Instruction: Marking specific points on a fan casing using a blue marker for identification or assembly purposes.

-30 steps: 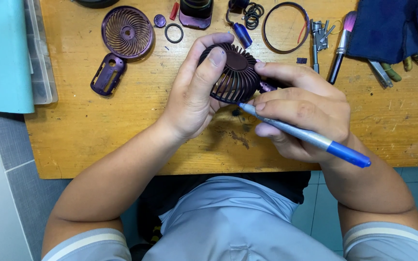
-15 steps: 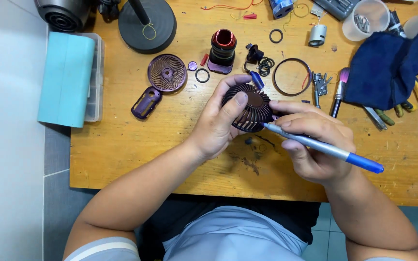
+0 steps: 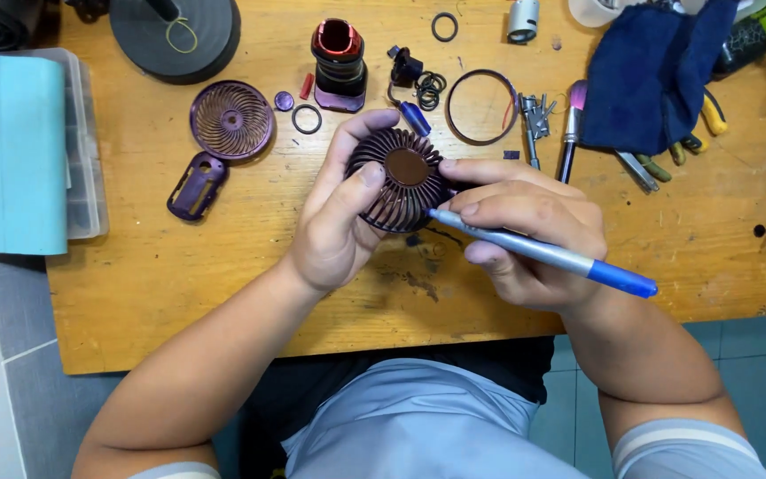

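Gripping the round dark purple fan grille (image 3: 403,182) in my left hand (image 3: 339,222), I am curling my fingers over its far rim while my thumb is pressing on its ribbed face, just left of the brown centre disc. I am holding it just above the wooden table (image 3: 223,293), near the middle of the scene. My right hand (image 3: 525,235) is closing around a blue-handled screwdriver (image 3: 543,253), its silver tip touching the grille's right edge and its blue end pointing out to the right and toward me; my right index finger is stretching along the grille's right side.

Left of my hands, a flat purple grille (image 3: 231,120) is lying on the table, with a small purple housing piece (image 3: 197,184) just nearer than it. Farther off, a dark red motor block (image 3: 340,64) is standing upright, a small black ring (image 3: 306,119) beside it. To the far right of the grille a thin wire hoop (image 3: 481,107) is lying, and beyond it a navy cloth (image 3: 653,75) is covering some tools. At the far left edge a light blue lidded box (image 3: 11,151) is sitting.
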